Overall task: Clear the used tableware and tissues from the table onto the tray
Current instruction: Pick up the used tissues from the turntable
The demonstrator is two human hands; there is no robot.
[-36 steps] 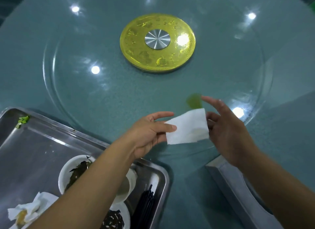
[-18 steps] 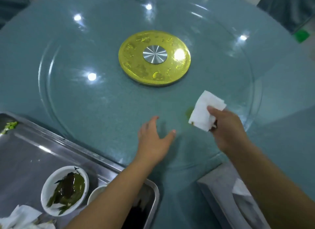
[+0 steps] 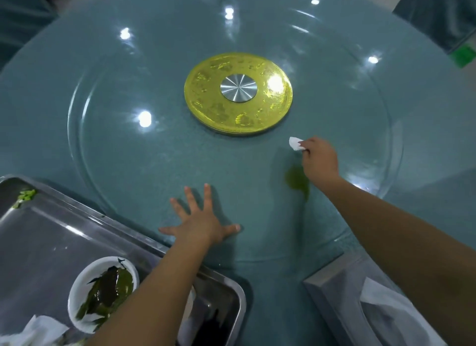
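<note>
Head view — right hand [image 3: 319, 163] fingers clamped on tissue [image 3: 295, 143], now beyond green smear [image 3: 296, 179]; left hand [image 3: 201, 223] splayed flat.

left hand [image 3: 199, 223]: flat, fingers spread | right hand [image 3: 319, 161]: closed grip, arm outstretched

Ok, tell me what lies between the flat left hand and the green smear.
Head view: only bare glass turntable separates the left hand from the green smear; the right hand holds its tissue beyond.

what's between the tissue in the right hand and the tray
The left hand and its forearm lie across the straight path from the tissue in the right hand to the tray; otherwise only bare glass.
</note>
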